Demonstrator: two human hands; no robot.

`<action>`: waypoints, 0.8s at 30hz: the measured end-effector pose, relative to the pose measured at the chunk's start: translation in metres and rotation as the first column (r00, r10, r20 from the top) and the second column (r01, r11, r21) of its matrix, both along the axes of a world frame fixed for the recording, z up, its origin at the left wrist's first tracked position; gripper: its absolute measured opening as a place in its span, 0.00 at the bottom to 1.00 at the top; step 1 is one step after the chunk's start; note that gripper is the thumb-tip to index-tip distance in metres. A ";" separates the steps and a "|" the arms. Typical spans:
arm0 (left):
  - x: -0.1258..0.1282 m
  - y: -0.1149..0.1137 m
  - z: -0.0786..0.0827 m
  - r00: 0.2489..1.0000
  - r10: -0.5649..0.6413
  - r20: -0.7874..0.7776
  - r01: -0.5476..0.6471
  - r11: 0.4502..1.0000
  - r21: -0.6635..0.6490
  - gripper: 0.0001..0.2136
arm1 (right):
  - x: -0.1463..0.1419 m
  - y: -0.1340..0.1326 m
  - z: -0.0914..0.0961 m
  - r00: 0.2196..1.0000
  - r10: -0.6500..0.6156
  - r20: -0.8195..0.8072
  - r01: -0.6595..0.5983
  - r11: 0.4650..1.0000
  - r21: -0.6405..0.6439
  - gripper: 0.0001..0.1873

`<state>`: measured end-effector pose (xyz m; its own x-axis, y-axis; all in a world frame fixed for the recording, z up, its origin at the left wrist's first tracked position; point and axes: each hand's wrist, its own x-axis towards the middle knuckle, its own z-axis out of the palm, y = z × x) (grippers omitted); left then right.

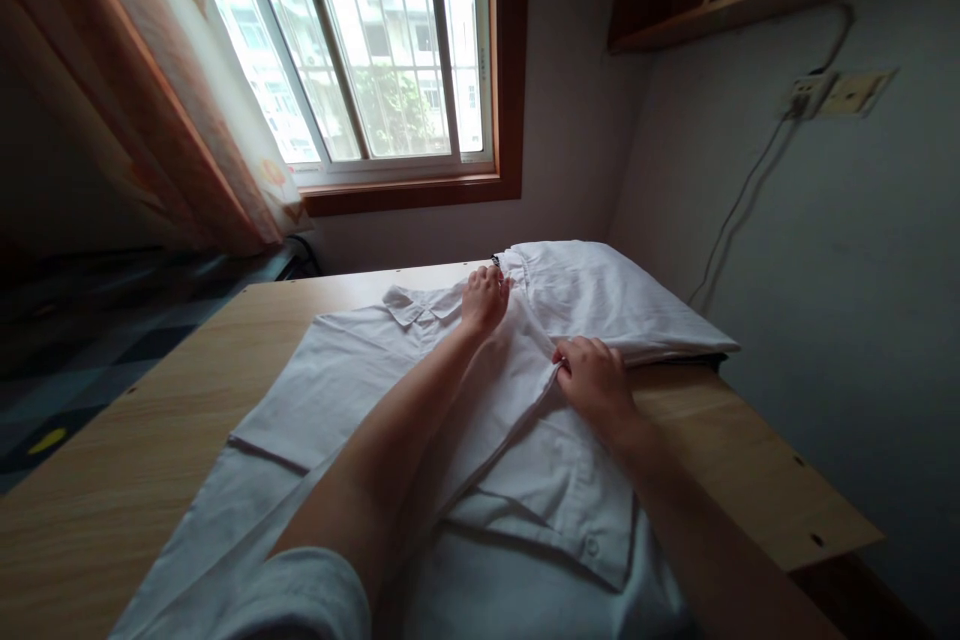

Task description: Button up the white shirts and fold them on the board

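A white collared shirt (352,370) lies spread over the wooden table, with one side folded across its body. My left hand (486,298) reaches to the far end beside the collar (409,305), its fingers curled on the fabric. My right hand (594,375) pinches the edge of the folded part farther right, between thumb and fingers. Below it, a buttoned cuff (596,540) points toward me. My left forearm crosses over the shirt and hides part of its middle.
Folded white clothes (600,290) lie at the table's back right, touching or close to the shirt. The wooden table (750,460) ends near the right wall, where a cable hangs from a socket (810,98). A dark checked surface (127,340) is at left, below the curtain (187,100).
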<state>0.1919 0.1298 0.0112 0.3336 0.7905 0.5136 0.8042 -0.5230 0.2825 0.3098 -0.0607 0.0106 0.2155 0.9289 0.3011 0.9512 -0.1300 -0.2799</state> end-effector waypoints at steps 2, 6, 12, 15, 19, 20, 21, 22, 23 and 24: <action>-0.006 -0.011 -0.003 0.996 -0.084 -0.042 0.087 0.994 0.068 0.11 | 0.000 0.000 0.000 1.000 -0.001 -0.002 0.001 1.000 0.007 0.07; -0.006 -0.033 -0.020 0.959 -0.262 -0.105 0.268 0.962 0.049 0.10 | -0.001 -0.001 -0.001 1.000 -0.004 0.004 0.004 1.000 0.007 0.07; 0.010 -0.037 -0.038 0.951 -0.302 -0.064 0.297 0.952 -0.077 0.17 | 0.000 -0.001 -0.002 1.000 -0.007 -0.011 0.008 1.000 0.004 0.08; 0.012 -0.035 -0.038 0.948 -0.297 -0.115 0.270 0.941 -0.203 0.26 | -0.001 -0.002 -0.002 1.000 -0.005 -0.020 0.005 1.000 -0.003 0.08; 0.013 -0.038 -0.032 0.938 -0.287 -0.194 0.214 0.920 -0.328 0.32 | -0.003 -0.005 0.001 0.998 -0.017 -0.060 0.021 0.998 0.054 0.11; 0.013 -0.039 -0.031 0.935 -0.286 -0.209 0.204 0.918 -0.341 0.32 | -0.003 -0.005 0.001 0.997 -0.012 -0.073 0.019 0.995 0.101 0.13; 0.013 -0.041 -0.030 0.932 -0.285 -0.224 0.196 0.917 -0.348 0.33 | -0.003 -0.004 0.000 0.996 0.010 -0.084 0.003 0.987 0.160 0.15; 0.013 -0.042 -0.029 0.928 -0.286 -0.239 0.192 0.916 -0.352 0.34 | -0.003 -0.003 -0.001 0.995 0.051 -0.088 -0.031 0.975 0.218 0.18; 0.013 -0.043 -0.028 0.923 -0.289 -0.255 0.189 0.916 -0.353 0.34 | -0.003 -0.002 -0.004 0.991 0.105 -0.085 -0.079 0.961 0.266 0.20; 0.013 -0.043 -0.027 0.919 -0.289 -0.269 0.186 0.917 -0.352 0.34 | -0.003 0.001 -0.008 0.984 0.159 -0.075 -0.130 0.947 0.295 0.22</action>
<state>0.2045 0.0869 -0.0158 0.6325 0.7691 0.0923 0.7401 -0.6352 0.2211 0.3071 -0.0600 0.0029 0.1269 0.8290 0.5446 0.9202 0.1066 -0.3767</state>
